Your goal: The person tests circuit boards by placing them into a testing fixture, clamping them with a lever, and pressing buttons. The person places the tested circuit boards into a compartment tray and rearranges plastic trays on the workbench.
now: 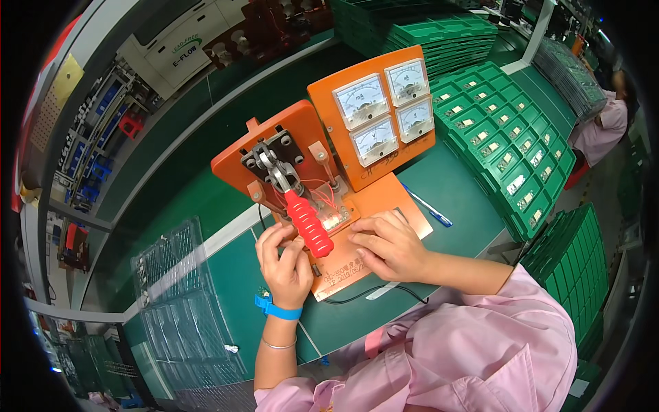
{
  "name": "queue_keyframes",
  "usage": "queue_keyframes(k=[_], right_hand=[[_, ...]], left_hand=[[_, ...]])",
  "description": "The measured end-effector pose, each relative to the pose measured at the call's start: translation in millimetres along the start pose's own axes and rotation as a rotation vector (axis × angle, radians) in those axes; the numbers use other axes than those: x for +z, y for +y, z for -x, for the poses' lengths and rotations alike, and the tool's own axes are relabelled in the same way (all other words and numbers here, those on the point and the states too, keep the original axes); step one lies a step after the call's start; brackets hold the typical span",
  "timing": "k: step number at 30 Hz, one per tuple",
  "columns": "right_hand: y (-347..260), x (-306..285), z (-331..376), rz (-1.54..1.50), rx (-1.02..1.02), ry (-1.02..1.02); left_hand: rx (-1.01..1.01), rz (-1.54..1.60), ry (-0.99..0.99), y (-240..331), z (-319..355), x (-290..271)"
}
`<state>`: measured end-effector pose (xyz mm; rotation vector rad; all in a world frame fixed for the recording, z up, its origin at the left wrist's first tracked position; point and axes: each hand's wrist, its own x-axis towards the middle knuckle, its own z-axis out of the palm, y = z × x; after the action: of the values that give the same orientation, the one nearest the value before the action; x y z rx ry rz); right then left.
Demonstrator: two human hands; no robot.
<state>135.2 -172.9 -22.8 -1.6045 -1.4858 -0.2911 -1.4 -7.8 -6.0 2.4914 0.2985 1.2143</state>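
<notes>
Red handle (310, 223) lies between left hand (286, 276) and right hand (396, 252)—both curled; grip unclear.

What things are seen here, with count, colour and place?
Test fixture: 1, orange, centre.
Clamp handle: 1, red, on fixture.
Base plate: 1, copper-coloured, beneath fixture.
Meter panel: 1, orange, right of fixture.
Meters: 4, white, on meter panel.
Pen: 1, blue-white, right of base plate.
Compartment tray: 1, green, right, holding small parts.
Stacked trays: several, green, top.
Clear trays: several, transparent, left.
Worktable: 1, green, under fixture.
Machine: 1, whitish, upper left.
Co-worker: 1, pink clothing, far right.
Wristband: 1, blue, left wrist.
Sleeves: 2, pink, bottom.
Left hand: 1, bare, beside clamp handle.
Right hand: 1, bare, over base plate.
</notes>
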Motion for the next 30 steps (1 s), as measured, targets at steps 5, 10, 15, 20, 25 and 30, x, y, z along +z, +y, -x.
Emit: queue_keyframes(k=[5,10,15,20,25,30], right_hand=[[-6.1,-1.9,-4.3,0.018,-0.012,-0.034],[-28.4,-20.2,-69.5,-0.060,-0.231,0.212],[-29.2,-33.1,-163.0,-0.093,-0.566,0.307],[-11.3,-29.0,-243.4,0.094,-0.283,0.278],[-30.5,-43.4,-190.7,0.122,-0.422,0.406],[-32.8,-8.8,-70.7,0.447,-0.512,-0.362]], left_hand=[[0.062,-0.019,0.010,-5.4,0.4,0.2],[-0.180,0.124,0.096,-10.2,-1.4,-22.9],[-0.567,0.102,-0.149,-36.6,18.2,-81.3],[-0.918,-0.132,-0.661,-35.4,56.6,-98.6],[-0.656,-0.119,-0.431,-40.1,88.5,-80.5],[-0.515,-0.148,-0.285,-64.4,90.4,-66.7]])
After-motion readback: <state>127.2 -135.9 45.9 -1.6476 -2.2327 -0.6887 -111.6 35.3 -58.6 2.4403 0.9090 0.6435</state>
